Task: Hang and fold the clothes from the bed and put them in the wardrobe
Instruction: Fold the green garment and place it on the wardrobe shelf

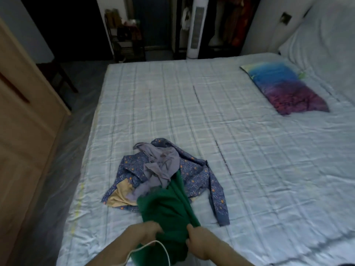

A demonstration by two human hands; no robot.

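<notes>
A green garment stretches from the clothes pile toward me at the near edge of the bed. My left hand grips its left side and my right hand grips its right side. Its far end lies under a crumpled lilac garment. Beneath both is a blue floral shirt with a yellow lining, spread flat, one sleeve trailing to the right. A thin white cord loops over the green cloth near my left wrist.
A wooden wardrobe stands at the left beside a narrow strip of floor. A blue and purple pillow lies at the bed's far right. Behind the bed are a white tower fan, a dark rack and hanging clothes.
</notes>
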